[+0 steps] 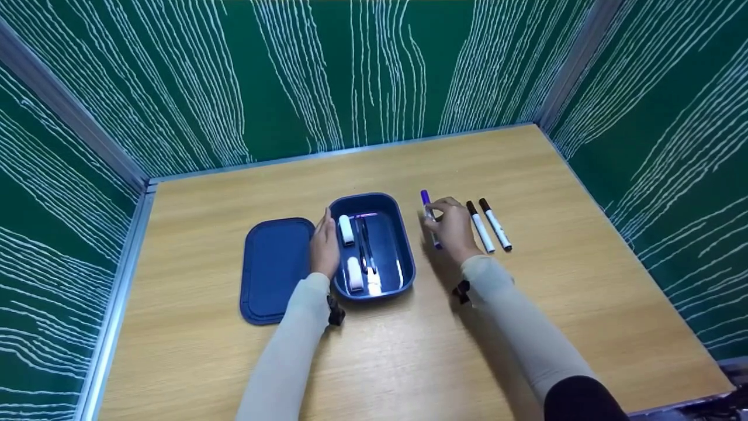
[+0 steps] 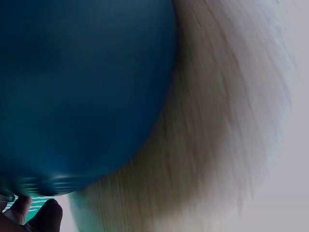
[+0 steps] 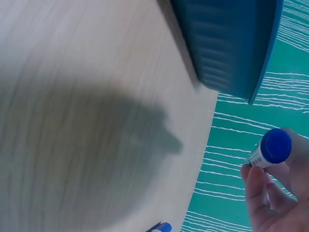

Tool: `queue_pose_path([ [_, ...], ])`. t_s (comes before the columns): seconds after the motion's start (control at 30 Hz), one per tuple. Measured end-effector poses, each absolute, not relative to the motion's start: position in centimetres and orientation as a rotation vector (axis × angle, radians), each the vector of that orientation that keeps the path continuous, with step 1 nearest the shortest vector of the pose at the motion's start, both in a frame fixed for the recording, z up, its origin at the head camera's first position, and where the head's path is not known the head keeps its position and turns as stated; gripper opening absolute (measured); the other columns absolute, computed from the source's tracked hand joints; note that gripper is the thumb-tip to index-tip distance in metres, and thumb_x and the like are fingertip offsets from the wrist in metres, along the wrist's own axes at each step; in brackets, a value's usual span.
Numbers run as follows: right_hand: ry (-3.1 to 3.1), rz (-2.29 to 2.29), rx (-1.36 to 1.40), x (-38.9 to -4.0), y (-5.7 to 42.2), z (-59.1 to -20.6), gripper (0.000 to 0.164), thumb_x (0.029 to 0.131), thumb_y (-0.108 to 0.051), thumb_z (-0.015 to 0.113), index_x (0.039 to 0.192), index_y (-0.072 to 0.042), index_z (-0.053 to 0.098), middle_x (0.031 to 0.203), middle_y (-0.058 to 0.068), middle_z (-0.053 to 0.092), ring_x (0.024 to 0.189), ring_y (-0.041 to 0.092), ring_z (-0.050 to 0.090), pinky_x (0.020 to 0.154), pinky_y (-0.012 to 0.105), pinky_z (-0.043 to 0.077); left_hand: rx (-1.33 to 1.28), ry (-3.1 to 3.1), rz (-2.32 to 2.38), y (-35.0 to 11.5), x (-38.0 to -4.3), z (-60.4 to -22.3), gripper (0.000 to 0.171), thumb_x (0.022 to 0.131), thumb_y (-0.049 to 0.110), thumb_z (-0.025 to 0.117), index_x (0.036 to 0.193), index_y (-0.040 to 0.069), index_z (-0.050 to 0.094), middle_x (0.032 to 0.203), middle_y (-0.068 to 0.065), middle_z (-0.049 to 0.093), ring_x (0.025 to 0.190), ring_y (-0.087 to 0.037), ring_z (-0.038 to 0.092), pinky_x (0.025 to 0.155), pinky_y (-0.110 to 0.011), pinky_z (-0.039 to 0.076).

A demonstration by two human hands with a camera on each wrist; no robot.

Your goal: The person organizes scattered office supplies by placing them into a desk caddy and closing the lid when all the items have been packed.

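The right hand (image 1: 454,228) hides the middle of the purple-capped marker (image 1: 425,197); the left hand (image 1: 325,248) covers part of the lid (image 1: 273,269). The box (image 1: 388,251) is cropped in 2 wrist views, and 1 blue-ended marker (image 3: 165,227) is cut off at the right one's bottom edge.

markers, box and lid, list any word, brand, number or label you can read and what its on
No text is readable.
Marker in the right hand: small barcode-like print, too blurred.
Dark-capped markers: any print too small.
White pieces in the box: too small to tell.
Box and lid: no lettering visible.
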State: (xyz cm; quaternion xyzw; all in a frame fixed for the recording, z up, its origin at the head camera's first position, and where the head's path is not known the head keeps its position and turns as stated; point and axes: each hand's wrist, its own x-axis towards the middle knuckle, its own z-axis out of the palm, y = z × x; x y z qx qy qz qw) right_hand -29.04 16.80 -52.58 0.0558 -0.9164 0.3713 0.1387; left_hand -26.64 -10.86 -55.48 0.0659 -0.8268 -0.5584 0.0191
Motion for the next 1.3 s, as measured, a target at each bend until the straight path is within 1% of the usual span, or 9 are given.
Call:
queue_pose_path([
  [0.17, -2.618, 1.086, 0.171, -29.1, 16.4, -52.5, 0.027, 0.082, -0.004, 0.074, 0.108, 0.000, 0.074, 0.106, 0.014, 0.070, 0.079, 0.027, 0.070, 0.070, 0.033, 0.059, 0.198, -2.569, -1.725, -10.9, -26.7, -55.5, 0.056, 0.107, 0.049, 0.023, 0.157, 0.025, 0.024, 0.162, 0.004, 0.026, 0.149, -0.019, 0.023, 0.122, -0.039, 0.018],
  [0.23, -2.603, 1.088, 0.185, -29.1, 16.3, -52.4, 0.026, 0.081, -0.003, 0.074, 0.106, 0.001, 0.075, 0.104, 0.015, 0.070, 0.085, 0.029, 0.070, 0.074, 0.035, 0.058, 0.193, -2.569, -1.722, -10.9, -26.7, -55.5, 0.056, 0.107, 0.049, 0.024, 0.157, 0.025, 0.024, 0.162, 0.004, 0.026, 0.149, -0.018, 0.023, 0.122, -0.039, 0.018],
  [0.4, -2.586, 1.076, 0.211, -29.0, 16.0, -52.0, 0.025, 0.080, -0.003, 0.075, 0.105, 0.002, 0.075, 0.103, 0.015, 0.071, 0.091, 0.029, 0.069, 0.077, 0.037, 0.058, 0.185, -2.570, -1.718, -10.9, -26.6, -55.5, 0.056, 0.107, 0.048, 0.023, 0.158, 0.025, 0.023, 0.162, 0.004, 0.026, 0.149, -0.019, 0.023, 0.122, -0.039, 0.019],
  [0.53, -2.576, 1.110, 0.204, -28.9, 15.7, -51.8, 0.025, 0.080, -0.003, 0.077, 0.105, 0.002, 0.075, 0.103, 0.015, 0.070, 0.084, 0.027, 0.070, 0.070, 0.035, 0.059, 0.187, -2.569, -1.711, -10.9, -26.6, -55.4, 0.054, 0.108, 0.046, 0.024, 0.157, 0.025, 0.023, 0.162, 0.004, 0.027, 0.149, -0.019, 0.023, 0.122, -0.040, 0.019],
  [0.63, -2.574, 1.142, 0.190, -28.8, 15.4, -51.7, 0.025, 0.080, -0.003, 0.076, 0.105, 0.001, 0.075, 0.103, 0.015, 0.070, 0.083, 0.026, 0.070, 0.069, 0.034, 0.060, 0.191, -2.566, -1.710, -10.9, -26.7, -55.3, 0.052, 0.108, 0.045, 0.024, 0.157, 0.027, 0.023, 0.161, 0.004, 0.027, 0.149, -0.020, 0.023, 0.122, -0.040, 0.019],
  [0.77, -2.591, 1.147, 0.188, -28.6, 15.1, -51.7, 0.025, 0.082, -0.006, 0.076, 0.106, 0.000, 0.075, 0.104, 0.014, 0.070, 0.088, 0.025, 0.069, 0.074, 0.036, 0.059, 0.202, -2.555, -1.722, -10.9, -26.7, -55.4, 0.055, 0.107, 0.048, 0.024, 0.157, 0.026, 0.024, 0.161, 0.002, 0.028, 0.149, -0.020, 0.025, 0.122, -0.039, 0.020],
  [1.0, -2.586, 1.155, 0.216, -28.3, 14.5, -51.5, 0.025, 0.082, -0.008, 0.076, 0.106, -0.001, 0.075, 0.102, 0.012, 0.071, 0.077, 0.021, 0.069, 0.065, 0.031, 0.059, 0.206, -2.541, -1.723, -10.9, -26.7, -55.6, 0.053, 0.107, 0.047, 0.025, 0.157, 0.027, 0.025, 0.161, 0.000, 0.029, 0.148, -0.020, 0.026, 0.122, -0.039, 0.021],
  [1.13, -2.567, 1.183, 0.209, -28.1, 14.1, -51.4, 0.024, 0.081, -0.005, 0.076, 0.105, 0.000, 0.076, 0.100, 0.012, 0.071, 0.079, 0.022, 0.070, 0.067, 0.031, 0.059, 0.208, -2.541, -1.730, -10.9, -26.6, -55.7, 0.052, 0.108, 0.046, 0.025, 0.157, 0.028, 0.024, 0.161, 0.002, 0.028, 0.149, -0.019, 0.025, 0.122, -0.039, 0.019],
  [1.3, -2.575, 1.243, 0.191, -27.8, 13.7, -51.2, 0.024, 0.081, -0.003, 0.074, 0.105, 0.000, 0.076, 0.101, 0.012, 0.071, 0.076, 0.021, 0.071, 0.066, 0.030, 0.060, 0.191, -2.538, -1.750, -10.9, -26.6, -55.6, 0.053, 0.108, 0.047, 0.025, 0.157, 0.027, 0.024, 0.162, 0.003, 0.027, 0.149, -0.019, 0.025, 0.122, -0.038, 0.021],
])
